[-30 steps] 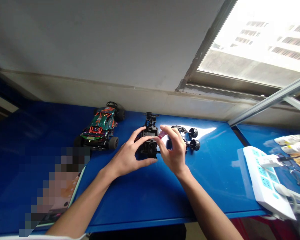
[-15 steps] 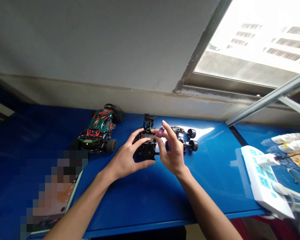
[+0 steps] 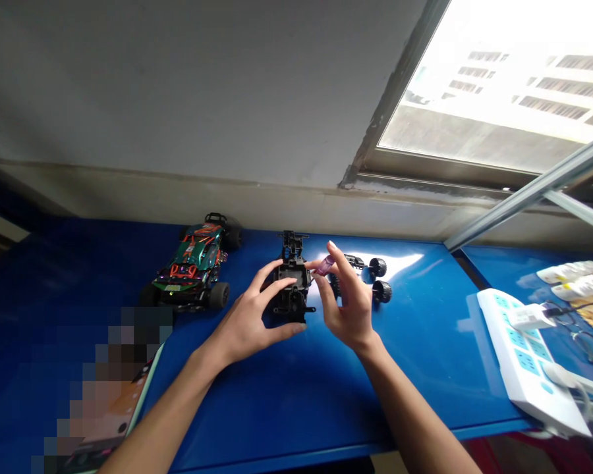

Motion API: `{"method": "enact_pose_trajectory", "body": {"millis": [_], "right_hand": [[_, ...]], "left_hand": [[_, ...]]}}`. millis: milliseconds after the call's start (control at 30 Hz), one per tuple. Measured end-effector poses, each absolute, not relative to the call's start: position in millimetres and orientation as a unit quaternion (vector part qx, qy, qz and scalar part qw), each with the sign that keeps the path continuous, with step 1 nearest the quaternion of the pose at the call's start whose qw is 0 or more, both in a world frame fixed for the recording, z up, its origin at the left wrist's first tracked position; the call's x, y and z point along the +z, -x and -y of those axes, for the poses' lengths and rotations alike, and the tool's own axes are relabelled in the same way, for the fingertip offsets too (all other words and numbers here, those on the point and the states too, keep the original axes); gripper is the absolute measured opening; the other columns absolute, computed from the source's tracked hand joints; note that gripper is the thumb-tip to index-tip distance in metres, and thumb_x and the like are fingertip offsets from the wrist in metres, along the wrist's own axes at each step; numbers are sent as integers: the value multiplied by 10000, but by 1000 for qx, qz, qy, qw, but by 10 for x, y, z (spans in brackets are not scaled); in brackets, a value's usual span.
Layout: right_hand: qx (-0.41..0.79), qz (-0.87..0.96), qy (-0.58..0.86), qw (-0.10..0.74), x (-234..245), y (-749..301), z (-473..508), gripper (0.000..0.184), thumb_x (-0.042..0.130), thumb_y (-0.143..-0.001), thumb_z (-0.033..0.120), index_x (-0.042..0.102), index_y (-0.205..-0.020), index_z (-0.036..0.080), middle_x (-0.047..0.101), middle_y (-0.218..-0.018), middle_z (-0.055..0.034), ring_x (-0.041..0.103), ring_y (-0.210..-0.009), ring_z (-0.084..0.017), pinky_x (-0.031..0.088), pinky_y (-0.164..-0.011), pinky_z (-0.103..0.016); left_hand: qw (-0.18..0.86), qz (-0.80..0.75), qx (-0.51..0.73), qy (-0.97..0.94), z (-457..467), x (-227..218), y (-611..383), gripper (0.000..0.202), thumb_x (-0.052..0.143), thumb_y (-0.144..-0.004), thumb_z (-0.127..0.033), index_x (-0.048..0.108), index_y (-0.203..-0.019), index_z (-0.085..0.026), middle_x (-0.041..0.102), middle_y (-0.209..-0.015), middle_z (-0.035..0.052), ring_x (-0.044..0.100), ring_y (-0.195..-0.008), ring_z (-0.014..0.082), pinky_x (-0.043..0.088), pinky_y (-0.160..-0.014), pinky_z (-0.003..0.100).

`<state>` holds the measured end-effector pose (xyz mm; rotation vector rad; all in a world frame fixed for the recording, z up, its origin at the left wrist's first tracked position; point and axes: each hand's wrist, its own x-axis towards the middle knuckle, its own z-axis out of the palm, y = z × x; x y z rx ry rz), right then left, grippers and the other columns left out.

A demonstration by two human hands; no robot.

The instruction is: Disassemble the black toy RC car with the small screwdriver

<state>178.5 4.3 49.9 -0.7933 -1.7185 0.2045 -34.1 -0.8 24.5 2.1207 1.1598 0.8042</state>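
A black toy car chassis [image 3: 292, 273] lies on the blue table. My left hand [image 3: 244, 316] grips it from the left, thumb at the near end and fingertips over the middle. In my right hand [image 3: 348, 299] is a small screwdriver [image 3: 325, 265] with a see-through purple handle, pinched between thumb and fingers. It is tilted, its thin shaft pointing at the chassis's right side; whether the tip touches cannot be made out. Behind my right hand, partly hidden, sits a black axle part with wheels [image 3: 381, 291].
An assembled toy car [image 3: 192, 263] with a green and orange body stands at left. A partly pixelated flat item [image 3: 123, 401] lies nearer. At right are a white power strip [image 3: 524, 355] with plugs, white tubes [image 3: 573, 280] and a metal frame bar [image 3: 528, 197]. A wall rises behind the table.
My right hand and the screwdriver have shifted slightly right, and the handle now leans over more, showing the shaft. My left hand keeps its grip on the chassis. The view has tilted a little.
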Motion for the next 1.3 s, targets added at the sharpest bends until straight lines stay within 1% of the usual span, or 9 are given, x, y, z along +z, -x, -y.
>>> {"method": "enact_pose_trajectory", "body": {"millis": [400,567,700,767,900,1000,1067,1200,1300], "right_hand": [[62,758,340,553,492,-1791,-46,664,608,-985,40,453,-1585,280,785,-1175,-67,764,-1030,-197,641,-944,-393],[34,766,385,513,596,-1761,-14,477,598,-980,96,522,-1431,232,765,-1070,-62,731,-901,-180,612,-861,-351],[-51,808,490,323,971,-1719,25,123,522,-1034,277,606,-1074,198,734,-833,-47,684,-696,-182,464,-619,-296],[-83,818,537,189,1215,-1698,29,273,403,-1091,339,610,-980,200,680,-662,-24,609,-536,-182,288,-519,-310],[-20,849,526,42,1575,-1667,0,244,397,-1015,188,602,-1147,192,685,-661,-23,578,-512,-197,196,-527,-322],[-29,847,530,0,1654,-1647,-39,221,417,-1019,251,633,-1037,209,688,-672,-44,577,-515,-204,176,-530,-331],[-60,843,534,-23,1656,-1640,-67,280,385,-1052,296,645,-988,214,675,-648,-51,576,-508,-208,158,-539,-337],[-25,872,488,-26,1668,-1654,-104,375,417,-1004,180,552,-1354,205,721,-738,-35,620,-568,-204,171,-553,-325],[-5,881,472,-6,1685,-1665,-119,289,435,-1031,261,595,-1267,215,754,-843,-54,654,-631,-202,196,-558,-316]], "left_hand": [[301,-436,292,-797,14,263,346,743,803,-837,-616,603,-1456,-257,283,-1731,141,387,-1559,419,373,-1276,571],[305,-436,293,-794,22,283,329,725,809,-831,-619,621,-1431,-259,284,-1733,132,420,-1539,423,403,-1262,571],[307,-438,296,-791,28,303,322,724,809,-820,-642,635,-1420,-277,291,-1736,108,467,-1509,413,428,-1253,558],[306,-443,294,-790,32,317,322,726,808,-814,-655,642,-1419,-290,292,-1739,96,477,-1501,412,434,-1249,559],[308,-445,295,-788,40,330,321,731,803,-809,-673,650,-1413,-291,303,-1736,98,487,-1493,416,449,-1237,554],[310,-443,293,-789,42,323,320,726,789,-816,-686,649,-1414,-297,277,-1748,89,499,-1485,408,448,-1238,546],[309,-445,289,-789,42,317,321,730,782,-816,-697,649,-1411,-296,270,-1750,87,496,-1487,408,446,-1239,548],[306,-446,285,-791,40,310,327,754,778,-812,-707,634,-1426,-295,267,-1752,91,472,-1502,423,461,-1225,554],[302,-442,286,-794,37,304,329,745,771,-821,-704,634,-1426,-291,259,-1754,96,441,-1524,423,449,-1234,552]]}}
